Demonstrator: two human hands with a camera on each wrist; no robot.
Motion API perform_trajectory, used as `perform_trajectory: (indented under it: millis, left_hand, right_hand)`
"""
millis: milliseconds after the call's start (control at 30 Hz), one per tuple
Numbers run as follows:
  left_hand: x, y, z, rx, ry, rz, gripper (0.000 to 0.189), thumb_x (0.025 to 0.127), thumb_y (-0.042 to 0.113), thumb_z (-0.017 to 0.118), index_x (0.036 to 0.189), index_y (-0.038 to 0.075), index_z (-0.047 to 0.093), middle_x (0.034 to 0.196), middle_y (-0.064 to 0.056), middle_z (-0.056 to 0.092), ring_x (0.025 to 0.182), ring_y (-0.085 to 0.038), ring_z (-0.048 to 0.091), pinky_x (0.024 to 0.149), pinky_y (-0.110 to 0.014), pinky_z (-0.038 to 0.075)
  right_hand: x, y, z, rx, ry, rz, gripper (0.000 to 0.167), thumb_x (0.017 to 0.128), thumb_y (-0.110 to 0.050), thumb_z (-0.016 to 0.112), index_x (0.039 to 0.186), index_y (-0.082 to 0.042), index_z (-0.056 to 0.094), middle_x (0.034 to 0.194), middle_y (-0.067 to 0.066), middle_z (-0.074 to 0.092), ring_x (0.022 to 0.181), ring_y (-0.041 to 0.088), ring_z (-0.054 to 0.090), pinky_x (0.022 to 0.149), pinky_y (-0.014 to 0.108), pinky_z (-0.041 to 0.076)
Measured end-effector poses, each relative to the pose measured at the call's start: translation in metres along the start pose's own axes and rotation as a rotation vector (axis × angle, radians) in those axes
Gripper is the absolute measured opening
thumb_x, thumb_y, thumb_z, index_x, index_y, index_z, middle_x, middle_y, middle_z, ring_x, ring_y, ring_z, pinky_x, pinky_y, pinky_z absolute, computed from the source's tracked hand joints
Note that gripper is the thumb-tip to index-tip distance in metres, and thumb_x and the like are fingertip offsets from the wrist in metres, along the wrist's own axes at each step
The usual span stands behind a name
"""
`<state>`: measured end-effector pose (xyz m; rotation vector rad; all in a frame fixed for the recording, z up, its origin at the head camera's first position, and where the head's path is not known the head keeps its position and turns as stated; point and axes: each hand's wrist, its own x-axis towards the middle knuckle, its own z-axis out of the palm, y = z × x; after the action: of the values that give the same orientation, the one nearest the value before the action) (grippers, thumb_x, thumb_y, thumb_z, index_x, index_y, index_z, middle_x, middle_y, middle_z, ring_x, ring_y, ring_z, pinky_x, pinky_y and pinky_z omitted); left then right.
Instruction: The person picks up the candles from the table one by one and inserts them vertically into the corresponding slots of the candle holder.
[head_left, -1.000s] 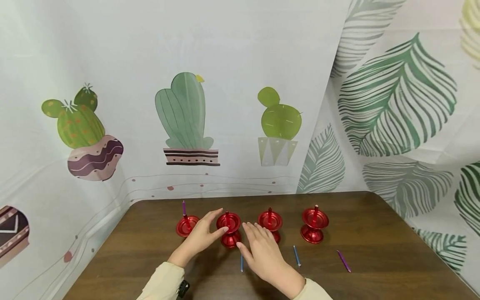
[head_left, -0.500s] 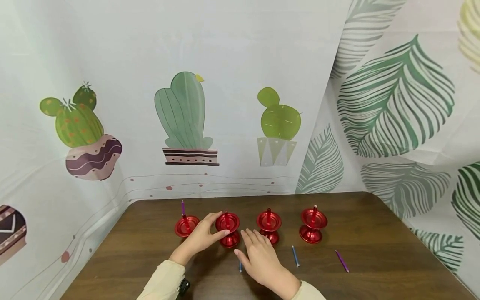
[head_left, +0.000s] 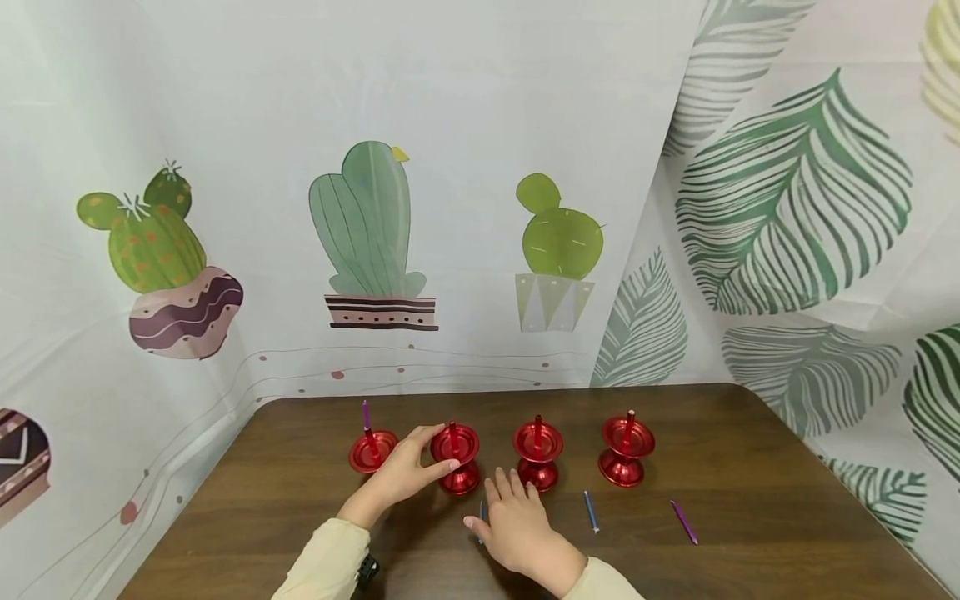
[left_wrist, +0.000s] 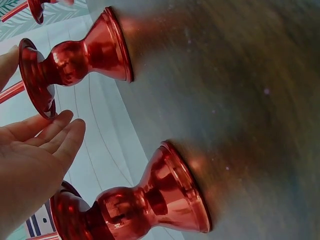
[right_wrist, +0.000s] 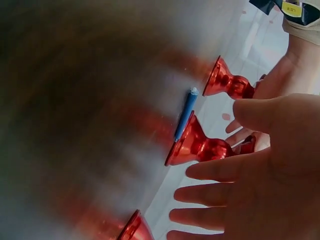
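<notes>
Several red metal candle holders stand in a row on the table. My left hand (head_left: 405, 471) holds the second candle holder (head_left: 459, 477) from the left by its dish, fingers at one side of the rim and thumb at the other. Nearer me, my right hand (head_left: 516, 527) hovers palm down with straight, spread fingers, partly covering a slim blue candle (head_left: 482, 510). In the right wrist view that blue candle (right_wrist: 186, 115) lies beyond the thumb, apart from the hand. The leftmost candle holder (head_left: 372, 450) carries an upright purple candle (head_left: 366, 415); my left hand hides its base.
To the right stand two more candle holders (head_left: 537, 450) (head_left: 627, 446), with only their red center tubes showing. Another blue candle (head_left: 592, 512) and a purple candle (head_left: 684, 522) lie on the brown table (head_left: 757, 467). A patterned cloth (head_left: 480, 208) hangs behind the table.
My right hand has drawn back toward me, away from the candle holders and lower over the blue candle. My left hand has moved slightly onto its candle holder's dish and then stayed there.
</notes>
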<state>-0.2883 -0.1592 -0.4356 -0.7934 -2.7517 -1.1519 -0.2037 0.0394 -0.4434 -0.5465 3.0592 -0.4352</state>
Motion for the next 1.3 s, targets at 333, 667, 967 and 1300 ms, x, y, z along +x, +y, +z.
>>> perform_trajectory:
  millis: [333, 667, 967, 1300]
  left_hand:
    - [-0.001, 0.000, 0.000, -0.023, -0.011, -0.013, 0.070, 0.086, 0.036, 0.072, 0.137, -0.005, 0.046, 0.132, -0.019, 0.052, 0.119, -0.035, 0.053, 0.097, -0.051, 0.045]
    - [-0.001, -0.001, 0.000, 0.000, 0.004, -0.006, 0.070, 0.085, 0.036, 0.073, 0.136, -0.004, 0.047, 0.131, -0.019, 0.053, 0.117, -0.035, 0.054, 0.095, -0.051, 0.047]
    - [0.000, 0.000, 0.001, 0.011, 0.013, 0.021, 0.069, 0.085, 0.033, 0.074, 0.135, -0.005, 0.048, 0.130, -0.021, 0.053, 0.116, -0.037, 0.055, 0.094, -0.052, 0.047]
    - [0.000, 0.000, 0.001, 0.006, 0.015, 0.024, 0.068, 0.085, 0.033, 0.074, 0.134, -0.007, 0.048, 0.128, -0.021, 0.054, 0.114, -0.036, 0.056, 0.094, -0.051, 0.047]
  right_hand:
    - [0.008, -0.002, 0.008, -0.050, -0.145, 0.104, 0.072, 0.089, -0.050, 0.060, 0.136, 0.004, 0.050, 0.145, 0.024, 0.040, 0.135, 0.046, 0.033, 0.106, 0.060, 0.030]
    - [0.009, -0.004, 0.010, -0.163, -0.021, 0.022, 0.046, 0.086, -0.034, 0.071, 0.121, -0.005, 0.066, 0.135, 0.020, 0.053, 0.130, 0.041, 0.042, 0.100, 0.056, 0.040]
    - [0.011, -0.003, 0.008, -0.179, 0.126, -0.025, 0.022, 0.075, -0.020, 0.081, 0.086, -0.003, 0.074, 0.117, 0.018, 0.064, 0.121, 0.040, 0.051, 0.094, 0.053, 0.045]
    - [0.011, -0.006, 0.008, -0.241, 0.175, -0.081, 0.014, 0.066, -0.001, 0.081, 0.073, -0.008, 0.071, 0.101, 0.008, 0.068, 0.118, 0.034, 0.054, 0.093, 0.049, 0.046]
